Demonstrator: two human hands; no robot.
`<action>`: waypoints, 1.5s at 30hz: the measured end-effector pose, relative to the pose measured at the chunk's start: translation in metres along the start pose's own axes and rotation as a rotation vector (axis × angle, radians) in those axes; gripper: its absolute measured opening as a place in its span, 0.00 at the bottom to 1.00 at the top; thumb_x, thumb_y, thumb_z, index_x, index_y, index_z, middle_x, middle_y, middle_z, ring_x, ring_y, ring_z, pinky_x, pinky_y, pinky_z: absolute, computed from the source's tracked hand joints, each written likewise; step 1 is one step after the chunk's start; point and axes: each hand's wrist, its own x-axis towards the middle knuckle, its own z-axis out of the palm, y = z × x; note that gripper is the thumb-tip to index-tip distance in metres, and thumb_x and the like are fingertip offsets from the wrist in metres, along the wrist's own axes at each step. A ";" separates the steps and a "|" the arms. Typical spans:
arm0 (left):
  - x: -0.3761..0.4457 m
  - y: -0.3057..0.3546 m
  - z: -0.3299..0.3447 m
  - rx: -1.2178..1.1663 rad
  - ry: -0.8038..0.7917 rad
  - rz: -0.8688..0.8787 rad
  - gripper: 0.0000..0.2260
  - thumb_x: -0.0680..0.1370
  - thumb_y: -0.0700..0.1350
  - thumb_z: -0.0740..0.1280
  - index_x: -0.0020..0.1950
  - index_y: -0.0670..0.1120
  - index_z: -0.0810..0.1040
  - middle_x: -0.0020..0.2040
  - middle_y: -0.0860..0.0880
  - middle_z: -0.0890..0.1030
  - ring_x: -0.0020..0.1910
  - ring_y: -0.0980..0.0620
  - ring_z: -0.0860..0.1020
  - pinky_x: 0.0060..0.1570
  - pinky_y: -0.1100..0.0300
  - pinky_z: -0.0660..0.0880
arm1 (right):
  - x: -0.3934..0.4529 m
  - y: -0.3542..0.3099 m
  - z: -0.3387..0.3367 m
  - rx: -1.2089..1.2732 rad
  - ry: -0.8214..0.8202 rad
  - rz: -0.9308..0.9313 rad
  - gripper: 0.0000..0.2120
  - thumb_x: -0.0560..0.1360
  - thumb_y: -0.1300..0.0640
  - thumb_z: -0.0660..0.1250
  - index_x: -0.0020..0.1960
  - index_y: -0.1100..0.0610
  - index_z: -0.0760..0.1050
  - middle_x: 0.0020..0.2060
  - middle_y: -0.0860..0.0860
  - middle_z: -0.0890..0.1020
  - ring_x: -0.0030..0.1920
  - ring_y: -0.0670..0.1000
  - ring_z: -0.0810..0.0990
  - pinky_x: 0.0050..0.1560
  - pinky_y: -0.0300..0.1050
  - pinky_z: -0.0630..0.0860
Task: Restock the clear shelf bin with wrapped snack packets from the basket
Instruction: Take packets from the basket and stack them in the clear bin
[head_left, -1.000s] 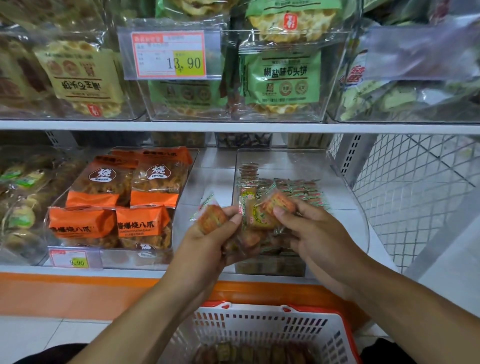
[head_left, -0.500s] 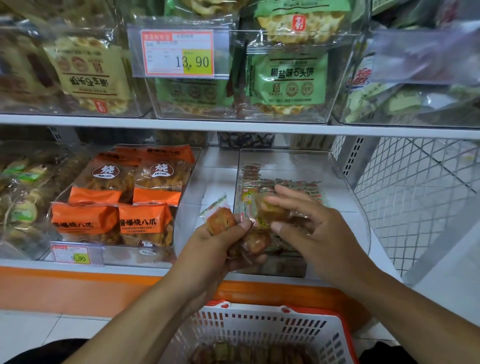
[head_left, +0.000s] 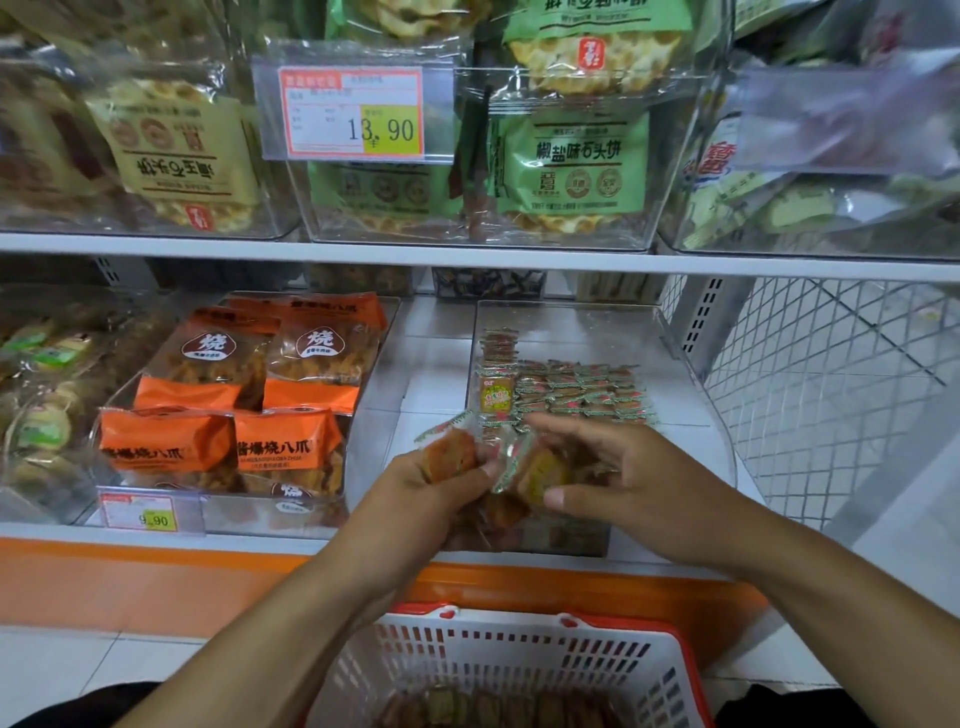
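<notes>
My left hand (head_left: 441, 483) grips a bunch of packets (head_left: 452, 457); my right hand (head_left: 618, 473) pinches one packet (head_left: 540, 473). I'd lay it flat beside the far rows in the clear bin (head_left: 696, 415).

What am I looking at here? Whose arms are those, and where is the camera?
There is no robot here. The arms belong to a person, and the camera sits on their head, looking forward and down, so you see what they see. They stand at a shop shelf. The left hand grips a bunch of small wrapped snack packets. The right hand pinches one packet from that bunch. Just behind the hands is a clear shelf bin with rows of the same little packets lying inside. Below, a white basket with a red rim holds more packets. To the left are orange snack bags, and a price tag hangs above.
</notes>
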 end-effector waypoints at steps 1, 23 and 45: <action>0.001 -0.001 0.000 0.021 -0.002 -0.002 0.05 0.75 0.43 0.72 0.48 0.44 0.87 0.47 0.35 0.86 0.44 0.39 0.86 0.40 0.52 0.83 | 0.000 0.001 -0.003 -0.042 -0.033 0.032 0.30 0.73 0.54 0.77 0.72 0.40 0.73 0.62 0.39 0.81 0.62 0.44 0.80 0.67 0.53 0.76; 0.049 -0.016 0.029 0.079 -0.004 -0.057 0.07 0.79 0.40 0.71 0.47 0.50 0.87 0.45 0.46 0.88 0.44 0.47 0.87 0.38 0.53 0.83 | 0.205 0.091 -0.022 0.001 0.452 0.391 0.26 0.76 0.67 0.69 0.72 0.55 0.67 0.62 0.58 0.79 0.55 0.57 0.78 0.55 0.45 0.77; 0.036 -0.009 0.017 -0.114 -0.068 -0.092 0.04 0.78 0.39 0.72 0.49 0.44 0.86 0.50 0.39 0.87 0.48 0.40 0.87 0.42 0.49 0.83 | 0.140 0.034 -0.028 0.055 0.498 0.125 0.11 0.77 0.55 0.73 0.59 0.52 0.79 0.49 0.50 0.85 0.42 0.47 0.82 0.40 0.37 0.79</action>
